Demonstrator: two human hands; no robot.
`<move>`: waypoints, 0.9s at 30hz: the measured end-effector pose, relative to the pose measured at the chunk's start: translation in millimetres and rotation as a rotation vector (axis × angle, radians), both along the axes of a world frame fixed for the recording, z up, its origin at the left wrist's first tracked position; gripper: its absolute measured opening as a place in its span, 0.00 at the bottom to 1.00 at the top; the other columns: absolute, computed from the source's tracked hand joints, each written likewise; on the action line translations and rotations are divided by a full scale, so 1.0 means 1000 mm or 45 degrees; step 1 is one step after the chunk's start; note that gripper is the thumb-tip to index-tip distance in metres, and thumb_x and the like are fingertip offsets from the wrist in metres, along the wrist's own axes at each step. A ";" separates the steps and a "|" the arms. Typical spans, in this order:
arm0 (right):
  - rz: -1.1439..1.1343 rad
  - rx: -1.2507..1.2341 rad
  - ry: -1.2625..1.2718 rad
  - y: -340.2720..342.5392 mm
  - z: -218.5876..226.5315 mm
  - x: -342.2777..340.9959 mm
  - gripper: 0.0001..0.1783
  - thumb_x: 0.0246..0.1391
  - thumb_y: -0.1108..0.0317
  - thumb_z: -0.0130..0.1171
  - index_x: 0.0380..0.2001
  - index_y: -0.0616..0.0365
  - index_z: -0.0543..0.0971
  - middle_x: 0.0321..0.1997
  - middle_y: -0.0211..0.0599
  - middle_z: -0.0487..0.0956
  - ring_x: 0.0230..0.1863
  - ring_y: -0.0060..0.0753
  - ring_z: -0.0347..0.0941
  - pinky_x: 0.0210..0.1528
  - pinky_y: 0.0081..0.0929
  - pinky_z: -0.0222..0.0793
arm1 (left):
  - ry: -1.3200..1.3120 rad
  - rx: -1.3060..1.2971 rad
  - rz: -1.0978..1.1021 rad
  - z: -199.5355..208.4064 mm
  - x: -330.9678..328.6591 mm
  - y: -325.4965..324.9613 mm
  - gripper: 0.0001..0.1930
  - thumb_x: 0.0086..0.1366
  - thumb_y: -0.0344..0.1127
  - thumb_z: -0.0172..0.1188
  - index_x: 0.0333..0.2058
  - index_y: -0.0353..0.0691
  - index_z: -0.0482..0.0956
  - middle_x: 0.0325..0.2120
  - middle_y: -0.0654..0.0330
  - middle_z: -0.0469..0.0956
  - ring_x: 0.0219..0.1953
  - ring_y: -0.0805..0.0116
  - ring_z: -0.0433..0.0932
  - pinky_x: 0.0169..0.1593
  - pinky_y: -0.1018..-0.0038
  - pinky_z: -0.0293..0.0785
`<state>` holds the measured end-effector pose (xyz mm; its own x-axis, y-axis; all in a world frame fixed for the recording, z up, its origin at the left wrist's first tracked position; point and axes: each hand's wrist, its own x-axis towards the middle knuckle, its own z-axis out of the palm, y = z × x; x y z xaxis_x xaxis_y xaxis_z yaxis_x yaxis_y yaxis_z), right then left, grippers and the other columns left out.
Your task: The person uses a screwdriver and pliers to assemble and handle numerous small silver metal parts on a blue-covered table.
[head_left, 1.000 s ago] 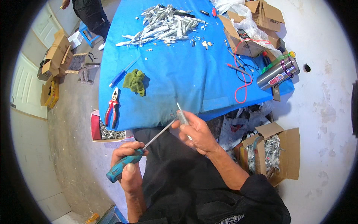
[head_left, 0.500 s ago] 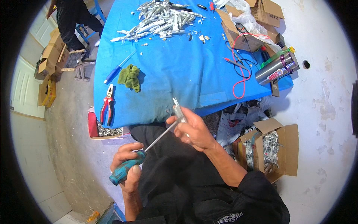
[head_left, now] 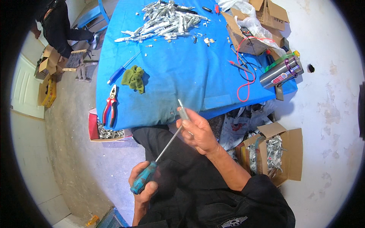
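Note:
My left hand (head_left: pixel 143 181) is closed round the teal handle of a screwdriver (head_left: pixel 145 176), whose shaft slants up and to the right. The shaft's tip reaches my right hand (head_left: pixel 199 133); whether it touches anything there is hidden by the fingers. Between the right thumb and fingers I grip a small silver metal part (head_left: pixel 183 113) with a thin prong pointing up past the table's near edge. Both hands are above my lap. On the blue cloth ahead lie red-handled pliers (head_left: pixel 110 106), a green rag (head_left: pixel 133 79) and a blue-handled screwdriver (head_left: pixel 117 74).
A heap of silver metal parts (head_left: pixel 167 21) covers the table's far side. At right are a steel flask (head_left: pixel 279 72), red and black test leads (head_left: pixel 249 85) and cartons (head_left: pixel 243 41). Open boxes of metal parts (head_left: pixel 291 152) (head_left: pixel 110 132) stand below. Another person (head_left: pixel 57 26) bends at far left.
My left hand and the screwdriver have moved right and slightly down, and the shaft stands steeper. The silver part has turned in my right fingers. The other person has bent lower.

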<state>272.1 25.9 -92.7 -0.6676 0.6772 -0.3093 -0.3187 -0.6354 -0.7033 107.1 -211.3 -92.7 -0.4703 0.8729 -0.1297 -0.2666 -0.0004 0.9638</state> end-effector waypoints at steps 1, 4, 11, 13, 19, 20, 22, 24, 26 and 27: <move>-0.004 -0.016 0.012 0.000 -0.002 0.001 0.29 0.76 0.68 0.54 0.76 0.58 0.64 0.47 0.33 0.79 0.29 0.12 0.65 0.22 0.11 0.58 | -0.075 -0.004 0.006 0.002 0.001 -0.001 0.48 0.56 0.57 0.78 0.67 0.34 0.70 0.48 0.43 0.82 0.41 0.56 0.84 0.44 0.61 0.82; -0.068 -0.023 -0.008 0.000 -0.006 0.003 0.30 0.76 0.68 0.55 0.77 0.58 0.63 0.46 0.33 0.79 0.28 0.12 0.64 0.22 0.11 0.57 | -0.264 -0.019 0.021 0.014 0.000 -0.008 0.56 0.50 0.61 0.81 0.68 0.31 0.67 0.48 0.43 0.82 0.41 0.55 0.85 0.41 0.61 0.83; 0.101 0.272 -0.108 -0.009 0.003 -0.003 0.31 0.77 0.69 0.52 0.78 0.60 0.60 0.46 0.32 0.79 0.28 0.11 0.63 0.27 0.14 0.62 | -0.095 -0.506 -0.254 0.021 -0.021 -0.017 0.33 0.65 0.40 0.72 0.63 0.29 0.73 0.41 0.48 0.85 0.32 0.66 0.84 0.34 0.73 0.81; 0.124 0.322 -0.137 -0.016 0.008 -0.006 0.31 0.77 0.68 0.52 0.78 0.61 0.60 0.46 0.32 0.79 0.28 0.12 0.64 0.29 0.15 0.63 | -0.147 -0.449 -0.269 0.029 -0.009 -0.013 0.28 0.68 0.32 0.67 0.64 0.30 0.74 0.41 0.50 0.86 0.28 0.70 0.82 0.28 0.76 0.76; 0.331 0.419 -0.164 -0.010 0.007 0.002 0.31 0.73 0.73 0.49 0.77 0.61 0.61 0.47 0.32 0.79 0.28 0.13 0.65 0.29 0.16 0.65 | -0.245 -0.441 -0.269 0.015 0.000 -0.019 0.27 0.70 0.34 0.64 0.65 0.29 0.74 0.41 0.47 0.86 0.26 0.70 0.82 0.24 0.76 0.74; 0.304 0.411 -0.169 -0.011 0.009 0.002 0.31 0.73 0.74 0.48 0.76 0.61 0.61 0.47 0.31 0.79 0.28 0.13 0.65 0.29 0.16 0.65 | -0.235 -0.416 -0.277 0.012 -0.001 -0.020 0.27 0.71 0.34 0.64 0.66 0.29 0.74 0.41 0.47 0.86 0.26 0.70 0.81 0.24 0.76 0.73; 0.256 0.395 -0.180 -0.016 0.016 -0.001 0.31 0.71 0.76 0.47 0.76 0.62 0.62 0.45 0.31 0.80 0.28 0.13 0.66 0.28 0.16 0.65 | -0.216 -0.367 -0.287 0.007 -0.004 -0.024 0.28 0.71 0.34 0.63 0.66 0.30 0.73 0.41 0.47 0.86 0.26 0.70 0.81 0.24 0.77 0.73; 0.216 0.473 -0.287 -0.018 0.019 -0.004 0.30 0.72 0.75 0.46 0.75 0.62 0.62 0.44 0.33 0.81 0.30 0.17 0.70 0.32 0.19 0.69 | -0.175 -0.416 -0.268 0.010 -0.001 -0.021 0.28 0.72 0.34 0.63 0.67 0.30 0.73 0.42 0.47 0.86 0.25 0.71 0.81 0.24 0.77 0.72; 0.170 0.639 -0.397 -0.021 0.016 -0.008 0.30 0.72 0.75 0.46 0.75 0.63 0.61 0.44 0.35 0.81 0.33 0.22 0.73 0.37 0.23 0.72 | -0.149 -0.445 -0.253 0.011 0.003 -0.019 0.27 0.72 0.34 0.63 0.67 0.30 0.73 0.42 0.47 0.86 0.25 0.71 0.80 0.24 0.77 0.72; 0.141 0.765 -0.454 -0.022 0.010 -0.009 0.30 0.72 0.75 0.46 0.75 0.63 0.61 0.44 0.36 0.81 0.35 0.24 0.75 0.39 0.25 0.74 | -0.143 -0.450 -0.250 0.011 0.005 -0.019 0.27 0.72 0.34 0.62 0.67 0.30 0.74 0.42 0.47 0.86 0.25 0.71 0.80 0.24 0.77 0.72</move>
